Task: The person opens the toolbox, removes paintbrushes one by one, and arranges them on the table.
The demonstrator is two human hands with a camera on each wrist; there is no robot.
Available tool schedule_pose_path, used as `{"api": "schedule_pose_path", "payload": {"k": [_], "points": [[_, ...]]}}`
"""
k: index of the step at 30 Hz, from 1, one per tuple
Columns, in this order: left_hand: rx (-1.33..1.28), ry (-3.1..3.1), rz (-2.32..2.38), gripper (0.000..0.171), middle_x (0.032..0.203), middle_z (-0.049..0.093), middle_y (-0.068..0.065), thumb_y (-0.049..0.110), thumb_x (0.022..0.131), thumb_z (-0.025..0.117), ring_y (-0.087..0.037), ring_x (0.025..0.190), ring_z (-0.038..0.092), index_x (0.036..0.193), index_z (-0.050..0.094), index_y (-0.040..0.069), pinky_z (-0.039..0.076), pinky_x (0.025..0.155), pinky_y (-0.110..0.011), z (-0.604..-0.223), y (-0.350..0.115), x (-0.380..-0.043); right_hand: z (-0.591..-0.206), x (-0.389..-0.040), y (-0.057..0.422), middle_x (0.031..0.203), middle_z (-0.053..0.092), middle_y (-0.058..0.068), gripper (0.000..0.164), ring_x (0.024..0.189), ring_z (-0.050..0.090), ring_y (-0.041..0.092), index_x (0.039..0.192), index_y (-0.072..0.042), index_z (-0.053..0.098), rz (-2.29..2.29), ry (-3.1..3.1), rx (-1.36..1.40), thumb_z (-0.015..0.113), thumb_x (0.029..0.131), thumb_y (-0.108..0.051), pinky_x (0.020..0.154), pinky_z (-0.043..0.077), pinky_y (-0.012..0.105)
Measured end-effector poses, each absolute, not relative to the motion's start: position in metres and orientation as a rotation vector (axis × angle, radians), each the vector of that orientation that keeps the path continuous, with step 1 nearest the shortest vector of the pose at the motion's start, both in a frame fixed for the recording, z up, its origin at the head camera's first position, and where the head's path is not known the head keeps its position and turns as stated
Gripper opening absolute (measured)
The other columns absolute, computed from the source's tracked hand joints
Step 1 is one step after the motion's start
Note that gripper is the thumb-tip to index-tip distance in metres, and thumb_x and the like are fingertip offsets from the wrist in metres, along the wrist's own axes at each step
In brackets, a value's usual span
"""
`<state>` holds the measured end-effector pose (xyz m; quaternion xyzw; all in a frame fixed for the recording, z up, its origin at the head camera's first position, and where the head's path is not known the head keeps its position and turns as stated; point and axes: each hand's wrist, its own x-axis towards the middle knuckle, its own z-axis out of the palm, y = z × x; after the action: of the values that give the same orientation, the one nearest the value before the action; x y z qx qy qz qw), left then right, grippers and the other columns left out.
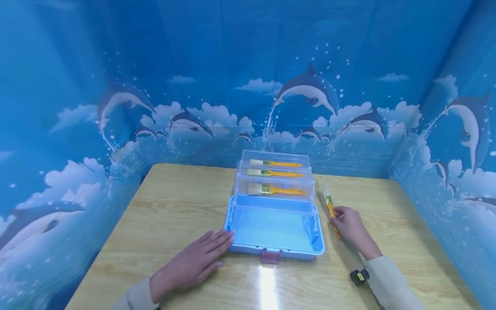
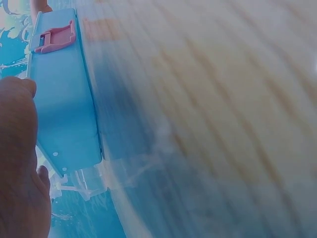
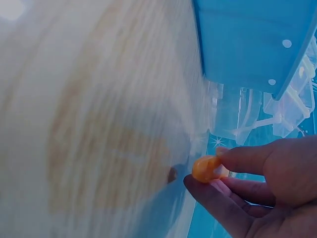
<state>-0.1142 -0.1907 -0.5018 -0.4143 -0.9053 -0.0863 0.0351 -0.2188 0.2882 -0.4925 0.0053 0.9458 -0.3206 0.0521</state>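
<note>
My right hand [image 1: 350, 226] pinches the orange handle of a paintbrush [image 1: 330, 208] between thumb and fingers, to the right of a blue box. Its pale bristles point toward the back of the table. In the right wrist view the rounded handle end [image 3: 203, 169] faces the camera. The blue storage box [image 1: 248, 249] stands open, with clear stepped trays [image 1: 242, 201] raised at its rear. At the box's front left corner, the straight fingers of my left hand [image 1: 193, 263] touch its edge. In the left wrist view that hand [image 2: 19, 158] lies along the box side.
Three more orange-handled paintbrushes, a wide one [image 1: 286, 190], a middle one [image 1: 284, 174] and a narrow one [image 1: 284, 164], lie one per tray tier. A pink latch [image 1: 271, 257] hangs at the box's front. Dolphin-printed blue cloth [image 1: 217, 64] surrounds the wooden table [image 1: 174, 202].
</note>
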Motion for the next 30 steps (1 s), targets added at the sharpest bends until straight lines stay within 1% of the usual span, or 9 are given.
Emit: {"api": "schedule_pose_path", "payload": {"k": [6, 11, 13, 15, 18, 20, 22, 26, 30], "points": [[-1.268, -2.769, -0.268, 0.063, 0.171, 0.011, 0.006, 0.036, 0.108, 0.046, -0.014, 0.157, 0.014, 0.163, 0.022, 0.018, 0.003, 0.127, -0.034, -0.502, -0.191, -0.114, -0.494, -0.225, 0.285, 0.112, 0.066, 0.035, 0.044, 0.090, 0.069, 0.032, 0.128, 0.020, 0.054, -0.887, 2.906, -0.003, 0.066, 0.094, -0.005, 0.074, 0.064, 0.041], [-1.271, -2.757, -0.254, 0.063, 0.171, 0.011, 0.006, 0.036, 0.108, 0.046, -0.015, 0.157, 0.014, 0.163, 0.021, 0.018, -0.002, 0.128, -0.029, -0.504, -0.193, -0.114, -0.495, -0.226, 0.281, 0.114, 0.065, 0.037, 0.044, 0.091, 0.069, 0.033, 0.127, 0.021, 0.055, -0.850, 2.900, 0.015, 0.065, 0.093, -0.005, 0.078, 0.063, 0.045], [-1.274, -2.747, -0.253, 0.064, 0.171, 0.011, 0.006, 0.035, 0.108, 0.047, -0.015, 0.157, 0.014, 0.163, 0.020, 0.018, -0.003, 0.129, -0.028, -0.504, -0.193, -0.114, -0.495, -0.226, 0.280, 0.110, 0.066, 0.035, 0.043, 0.088, 0.068, 0.031, 0.126, 0.021, 0.055, -0.843, 2.907, 0.012, 0.065, 0.093, -0.004, 0.076, 0.063, 0.044], [-1.276, -2.739, -0.249, 0.064, 0.171, 0.012, 0.005, 0.035, 0.108, 0.047, -0.015, 0.157, 0.014, 0.163, 0.020, 0.018, -0.003, 0.129, -0.028, -0.505, -0.194, -0.113, -0.496, -0.225, 0.279, 0.099, 0.067, 0.031, 0.039, 0.079, 0.066, 0.027, 0.122, 0.021, 0.058, -0.842, 2.918, -0.006, 0.065, 0.093, -0.004, 0.068, 0.061, 0.040], [-1.280, -2.729, -0.242, 0.064, 0.171, 0.012, 0.005, 0.034, 0.108, 0.048, -0.016, 0.157, 0.015, 0.163, 0.020, 0.017, -0.003, 0.129, -0.028, -0.505, -0.193, -0.114, -0.496, -0.225, 0.277, 0.078, 0.063, 0.017, 0.027, 0.065, 0.058, 0.020, 0.109, 0.017, 0.064, -0.842, 2.926, -0.022, 0.065, 0.092, -0.003, 0.054, 0.053, 0.031], [-1.279, -2.729, -0.239, 0.064, 0.171, 0.012, 0.005, 0.035, 0.108, 0.048, -0.016, 0.157, 0.016, 0.163, 0.020, 0.017, -0.003, 0.129, -0.028, -0.505, -0.193, -0.113, -0.495, -0.225, 0.276, 0.071, 0.058, 0.012, 0.021, 0.060, 0.053, 0.018, 0.102, 0.015, 0.066, -0.833, 2.930, -0.041, 0.064, 0.092, -0.003, 0.050, 0.048, 0.029], [-1.279, -2.729, -0.239, 0.064, 0.171, 0.012, 0.005, 0.035, 0.108, 0.047, -0.016, 0.157, 0.016, 0.163, 0.019, 0.017, -0.003, 0.129, -0.028, -0.505, -0.193, -0.113, -0.495, -0.225, 0.274, 0.072, 0.059, 0.011, 0.021, 0.062, 0.053, 0.018, 0.102, 0.015, 0.067, -0.806, 2.935, -0.036, 0.064, 0.092, -0.003, 0.051, 0.048, 0.029], [-1.278, -2.726, -0.229, 0.064, 0.171, 0.011, 0.005, 0.036, 0.108, 0.046, -0.016, 0.157, 0.015, 0.163, 0.019, 0.018, -0.003, 0.129, -0.029, -0.505, -0.193, -0.114, -0.495, -0.226, 0.273, 0.082, 0.065, 0.016, 0.027, 0.068, 0.057, 0.021, 0.111, 0.017, 0.064, -0.762, 2.940, -0.016, 0.063, 0.093, -0.003, 0.056, 0.053, 0.032], [-1.277, -2.737, -0.236, 0.064, 0.171, 0.011, 0.005, 0.036, 0.108, 0.045, -0.015, 0.157, 0.015, 0.164, 0.018, 0.018, -0.003, 0.129, -0.028, -0.505, -0.192, -0.115, -0.494, -0.227, 0.272, 0.078, 0.064, 0.015, 0.022, 0.064, 0.056, 0.021, 0.104, 0.016, 0.066, -0.751, 2.947, -0.017, 0.063, 0.092, -0.002, 0.053, 0.051, 0.032]]}}
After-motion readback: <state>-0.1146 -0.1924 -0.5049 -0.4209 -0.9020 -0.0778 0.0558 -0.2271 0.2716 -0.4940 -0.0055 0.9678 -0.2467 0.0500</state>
